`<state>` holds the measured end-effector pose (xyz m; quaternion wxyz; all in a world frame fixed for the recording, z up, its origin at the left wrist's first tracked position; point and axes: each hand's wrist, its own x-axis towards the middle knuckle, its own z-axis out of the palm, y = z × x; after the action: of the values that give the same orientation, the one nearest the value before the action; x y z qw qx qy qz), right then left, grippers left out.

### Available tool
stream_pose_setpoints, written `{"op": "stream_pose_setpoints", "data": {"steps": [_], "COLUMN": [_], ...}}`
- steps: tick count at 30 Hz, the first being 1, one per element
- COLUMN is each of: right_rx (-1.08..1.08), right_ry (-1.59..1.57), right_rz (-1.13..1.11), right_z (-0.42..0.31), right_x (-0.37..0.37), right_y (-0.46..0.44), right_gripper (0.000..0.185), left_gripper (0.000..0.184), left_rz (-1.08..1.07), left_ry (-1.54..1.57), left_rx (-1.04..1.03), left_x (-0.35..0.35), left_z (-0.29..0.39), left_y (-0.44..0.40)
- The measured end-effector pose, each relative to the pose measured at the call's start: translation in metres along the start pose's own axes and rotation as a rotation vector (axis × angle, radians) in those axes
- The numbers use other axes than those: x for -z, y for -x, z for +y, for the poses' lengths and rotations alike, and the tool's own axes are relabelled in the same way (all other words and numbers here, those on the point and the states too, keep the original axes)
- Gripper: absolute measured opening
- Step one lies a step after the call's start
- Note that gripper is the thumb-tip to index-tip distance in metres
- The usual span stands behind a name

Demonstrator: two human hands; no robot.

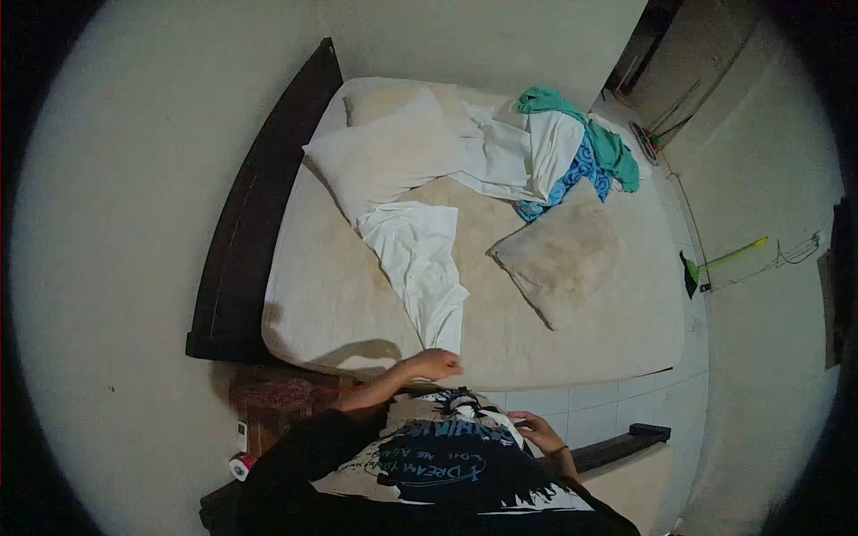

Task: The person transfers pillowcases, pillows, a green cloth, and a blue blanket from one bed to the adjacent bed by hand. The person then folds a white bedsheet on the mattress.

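Observation:
My left hand (433, 364) is closed at the near end of a crumpled white cloth (418, 259), which runs from the pillows across the mattress (496, 353) to its front edge. The fingertips are partly hidden. Lower and to the right, my right hand (538, 434) is close to my shirt, its fingers bent; whatever is between them blends with the white print on the shirt. Two pale pillows (393, 147) lie overlapping by the headboard, and a stained pillow (567, 255) rests at the middle right of the mattress.
A dark headboard (259, 214) borders the bed's left side. White sheets (500, 152), a green cloth (617, 156) and a blue patterned cloth (581, 174) are heaped at the far right. A green-headed broom (693, 272) leans by the right wall. A reddish-brown stand (277, 397) is beside my left arm.

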<state>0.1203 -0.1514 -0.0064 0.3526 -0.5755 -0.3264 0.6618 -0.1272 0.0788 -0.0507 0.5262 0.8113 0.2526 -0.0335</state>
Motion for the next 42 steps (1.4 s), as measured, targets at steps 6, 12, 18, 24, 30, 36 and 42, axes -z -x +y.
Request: {"op": "stream_pose_setpoints", "data": {"steps": [6, 12, 18, 24, 30, 36, 42], "right_rx": [-0.16, -0.138, -0.16, -0.056, 0.075, -0.07, -0.074], "right_ry": [0.193, 0.09, 0.125, 0.123, 0.553, 0.296, 0.208], "right_rz": [-0.219, -0.18, -0.194, -0.05, -0.499, -0.46, -0.498], "right_z": [-0.05, -0.054, -0.036, -0.079, -0.129, -0.086, -0.082], "right_x": [0.0, -0.001, 0.0, -0.007, -0.04, -0.009, -0.012], "right_y": [0.002, -0.01, -0.025, -0.036, -0.045, -0.068, -0.071], "right_gripper": [0.009, 0.008, 0.007, 0.012, 0.013, 0.012, 0.012], "left_gripper": [0.041, 0.041, 0.044, 0.046, 0.035, 0.027, 0.027], "left_rz": [-0.026, 0.092, -0.062, -0.271, -0.191, -0.333, -0.383], "left_ry": [0.188, 0.345, 0.311, 0.257, 0.266, 0.303, 0.182], "left_rx": [0.221, 0.322, 0.312, 0.081, -0.095, 0.044, 0.12], "left_x": [0.028, 0.045, 0.072, 0.065, 0.067, 0.077, 0.077], "left_z": [-0.081, -0.074, -0.03, -0.011, -0.013, -0.015, -0.014], "left_y": [0.089, 0.123, 0.132, 0.122, 0.114, 0.119, 0.121]}}
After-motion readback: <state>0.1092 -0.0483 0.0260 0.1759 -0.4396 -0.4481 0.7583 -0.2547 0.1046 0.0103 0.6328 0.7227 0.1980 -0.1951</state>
